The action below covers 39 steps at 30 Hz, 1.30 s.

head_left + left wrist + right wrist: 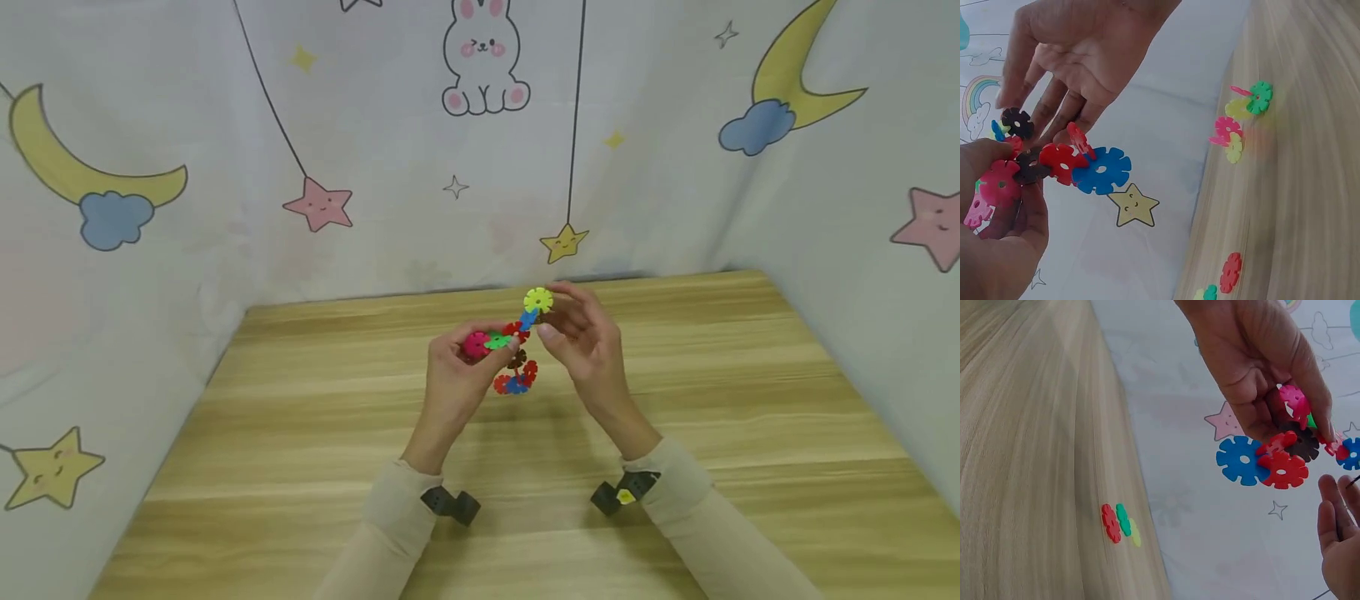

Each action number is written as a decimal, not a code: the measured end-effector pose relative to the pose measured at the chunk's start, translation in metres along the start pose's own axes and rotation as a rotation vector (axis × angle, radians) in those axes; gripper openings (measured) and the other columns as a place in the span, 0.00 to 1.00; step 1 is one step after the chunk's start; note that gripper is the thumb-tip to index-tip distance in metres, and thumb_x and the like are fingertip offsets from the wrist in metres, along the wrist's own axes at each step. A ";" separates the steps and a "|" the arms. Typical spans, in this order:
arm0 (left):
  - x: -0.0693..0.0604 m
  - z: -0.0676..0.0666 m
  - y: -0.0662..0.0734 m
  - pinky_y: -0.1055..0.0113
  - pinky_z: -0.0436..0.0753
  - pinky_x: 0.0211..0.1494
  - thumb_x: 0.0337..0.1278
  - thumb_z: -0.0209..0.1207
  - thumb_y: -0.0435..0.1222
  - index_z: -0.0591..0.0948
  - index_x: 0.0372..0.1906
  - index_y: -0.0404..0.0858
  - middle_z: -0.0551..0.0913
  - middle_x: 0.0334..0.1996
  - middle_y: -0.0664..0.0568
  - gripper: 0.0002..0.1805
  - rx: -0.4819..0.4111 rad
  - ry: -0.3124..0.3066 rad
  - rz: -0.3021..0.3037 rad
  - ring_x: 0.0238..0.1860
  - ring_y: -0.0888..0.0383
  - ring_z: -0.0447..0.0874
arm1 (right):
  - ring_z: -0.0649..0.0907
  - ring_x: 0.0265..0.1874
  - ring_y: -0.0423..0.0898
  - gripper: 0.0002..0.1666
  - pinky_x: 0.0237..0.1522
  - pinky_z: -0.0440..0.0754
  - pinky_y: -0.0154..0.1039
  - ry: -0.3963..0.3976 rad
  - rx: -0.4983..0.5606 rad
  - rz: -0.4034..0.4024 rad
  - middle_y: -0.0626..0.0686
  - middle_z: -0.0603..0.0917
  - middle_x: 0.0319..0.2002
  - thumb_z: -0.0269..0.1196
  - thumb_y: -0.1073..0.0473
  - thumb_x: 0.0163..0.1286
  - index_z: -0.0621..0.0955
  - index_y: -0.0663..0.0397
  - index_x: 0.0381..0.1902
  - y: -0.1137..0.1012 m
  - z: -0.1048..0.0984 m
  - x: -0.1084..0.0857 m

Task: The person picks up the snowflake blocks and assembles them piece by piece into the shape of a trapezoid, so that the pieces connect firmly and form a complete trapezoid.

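Notched discs (1027, 172) interlocked, plain-coloured, pinched in left grip (459, 373).

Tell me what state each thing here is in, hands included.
Left hand: fingers pinching the joined discs.
Right hand: fingers slightly bent; contact with the joined discs unclear.
Joined discs: interlocked, held above the table.
Separate red disc: on the table.
Pink, yellow and green discs: bunched on the table.

The head view looks forward and down across the bench (315, 408) to its far edge; both wrist views, nearer and tipped sideways, share the discs (1055, 156).
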<state>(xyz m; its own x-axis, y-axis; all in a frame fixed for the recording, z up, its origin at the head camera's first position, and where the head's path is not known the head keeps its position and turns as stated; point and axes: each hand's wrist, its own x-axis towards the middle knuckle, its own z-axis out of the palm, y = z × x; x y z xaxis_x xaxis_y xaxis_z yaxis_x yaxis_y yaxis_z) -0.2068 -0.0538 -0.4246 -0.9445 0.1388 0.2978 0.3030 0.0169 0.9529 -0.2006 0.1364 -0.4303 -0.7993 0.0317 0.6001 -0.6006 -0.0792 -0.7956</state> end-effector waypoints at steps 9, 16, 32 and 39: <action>0.003 -0.006 0.001 0.64 0.92 0.45 0.66 0.73 0.39 0.87 0.60 0.46 0.90 0.53 0.45 0.19 0.052 -0.119 -0.037 0.43 0.55 0.94 | 0.90 0.52 0.41 0.28 0.62 0.87 0.35 -0.037 0.033 -0.008 0.45 0.88 0.56 0.64 0.75 0.73 0.68 0.68 0.66 -0.001 -0.005 0.003; 0.006 -0.011 0.004 0.47 0.85 0.70 0.69 0.71 0.40 0.80 0.70 0.45 0.84 0.67 0.48 0.27 0.085 -0.143 0.000 0.67 0.44 0.84 | 0.88 0.54 0.41 0.31 0.62 0.86 0.33 -0.108 0.011 0.012 0.48 0.89 0.57 0.68 0.77 0.69 0.68 0.70 0.66 -0.004 -0.008 0.005; 0.004 -0.008 0.007 0.73 0.88 0.55 0.69 0.69 0.29 0.86 0.56 0.33 0.89 0.54 0.40 0.14 0.041 -0.099 0.159 0.49 0.60 0.88 | 0.89 0.55 0.37 0.33 0.53 0.90 0.32 -0.236 0.005 0.068 0.47 0.85 0.58 0.67 0.80 0.69 0.67 0.73 0.68 -0.008 -0.009 0.006; 0.005 -0.009 0.004 0.68 0.90 0.56 0.67 0.70 0.28 0.86 0.58 0.36 0.89 0.56 0.43 0.16 0.057 -0.162 0.223 0.50 0.57 0.89 | 0.90 0.51 0.34 0.31 0.53 0.91 0.33 -0.220 -0.039 0.111 0.49 0.85 0.54 0.66 0.79 0.70 0.68 0.71 0.67 -0.010 -0.010 0.007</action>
<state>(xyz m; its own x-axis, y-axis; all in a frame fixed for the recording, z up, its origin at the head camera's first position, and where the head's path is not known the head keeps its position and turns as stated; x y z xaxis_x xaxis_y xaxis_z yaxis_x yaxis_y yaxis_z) -0.2117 -0.0622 -0.4190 -0.8226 0.3017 0.4821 0.5119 0.0234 0.8587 -0.2001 0.1472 -0.4191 -0.8389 -0.1929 0.5089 -0.5132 -0.0312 -0.8577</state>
